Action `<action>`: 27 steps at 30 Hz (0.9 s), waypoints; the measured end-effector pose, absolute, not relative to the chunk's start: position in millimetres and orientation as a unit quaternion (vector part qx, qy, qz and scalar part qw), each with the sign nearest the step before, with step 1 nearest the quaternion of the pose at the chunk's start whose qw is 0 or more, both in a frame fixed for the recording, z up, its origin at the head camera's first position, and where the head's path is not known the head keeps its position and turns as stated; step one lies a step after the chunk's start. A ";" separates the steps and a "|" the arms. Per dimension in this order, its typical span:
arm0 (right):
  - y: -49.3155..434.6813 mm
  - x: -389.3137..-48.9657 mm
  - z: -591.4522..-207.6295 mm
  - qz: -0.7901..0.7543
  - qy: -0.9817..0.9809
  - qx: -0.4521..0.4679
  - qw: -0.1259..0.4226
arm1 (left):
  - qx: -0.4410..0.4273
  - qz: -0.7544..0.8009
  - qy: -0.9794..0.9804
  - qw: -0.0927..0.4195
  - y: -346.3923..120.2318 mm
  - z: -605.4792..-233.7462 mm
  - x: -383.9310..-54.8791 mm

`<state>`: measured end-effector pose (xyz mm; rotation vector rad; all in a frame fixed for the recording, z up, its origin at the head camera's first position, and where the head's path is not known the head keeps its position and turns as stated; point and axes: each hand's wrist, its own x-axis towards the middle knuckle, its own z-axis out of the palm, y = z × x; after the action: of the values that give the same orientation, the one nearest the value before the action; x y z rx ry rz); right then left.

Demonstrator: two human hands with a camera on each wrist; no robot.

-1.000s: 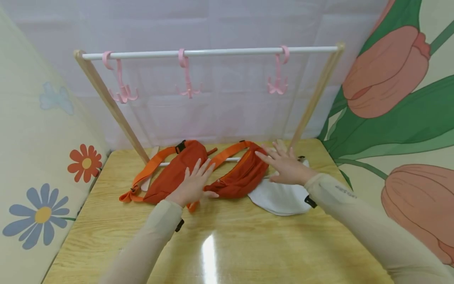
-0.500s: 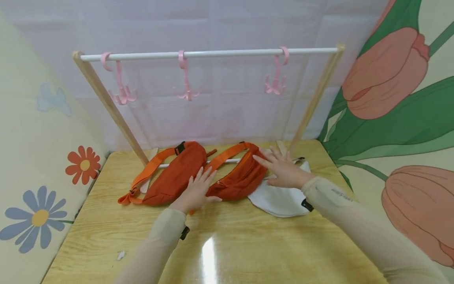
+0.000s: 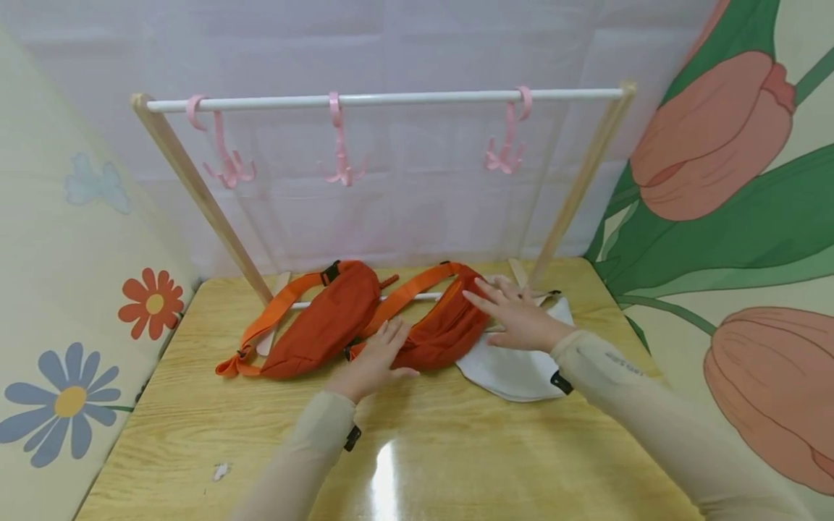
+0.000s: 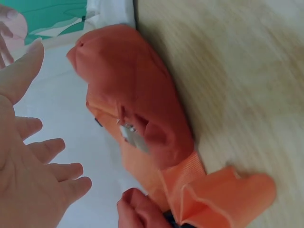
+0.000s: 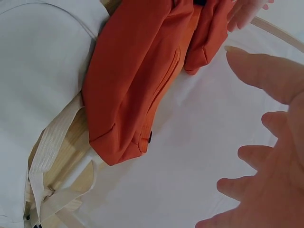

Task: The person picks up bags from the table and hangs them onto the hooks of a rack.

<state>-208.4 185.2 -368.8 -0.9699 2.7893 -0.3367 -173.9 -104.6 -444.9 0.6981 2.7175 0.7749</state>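
Note:
An orange-red waist bag (image 3: 449, 325) with an orange strap lies on the table between my two hands. My left hand (image 3: 371, 362) hovers over its near left end, fingers spread. Over its right end is my right hand (image 3: 517, 318), fingers apart and holding nothing. A second orange-red waist bag (image 3: 326, 318) with a black buckle lies to the left. Partly under my right hand rests a white waist bag (image 3: 515, 369). In the left wrist view the middle bag (image 4: 137, 90) shows apart from the fingers; the right wrist view shows it (image 5: 137, 80) beside the spread right hand.
Behind the bags stands a wooden rack with a white top bar (image 3: 417, 98). Three pink hooks hang from it: left (image 3: 229, 166), middle (image 3: 342, 163) and right (image 3: 504, 152). A small white mark (image 3: 221, 472) is on the table at front left. Painted walls flank both sides.
My left hand has moved right, from beside the left bag to over the near end of the middle bag. My right hand has shifted slightly left. The bags lie where they were.

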 end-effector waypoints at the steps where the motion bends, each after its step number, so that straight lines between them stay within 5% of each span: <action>1: 184.9 -208.5 -369.7 -0.110 0.935 -0.326 0.084 | 0.240 0.268 0.926 0.113 -103.6 -447.0 -173.6; 27: 179.0 -204.5 -387.4 -0.146 0.936 -0.309 0.089 | 0.210 0.268 0.933 0.118 -75.7 -491.8 -171.9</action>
<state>-204.5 179.0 -387.4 -0.9187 2.7842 -0.4336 -171.9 -75.7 -491.8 0.6143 2.7287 0.7836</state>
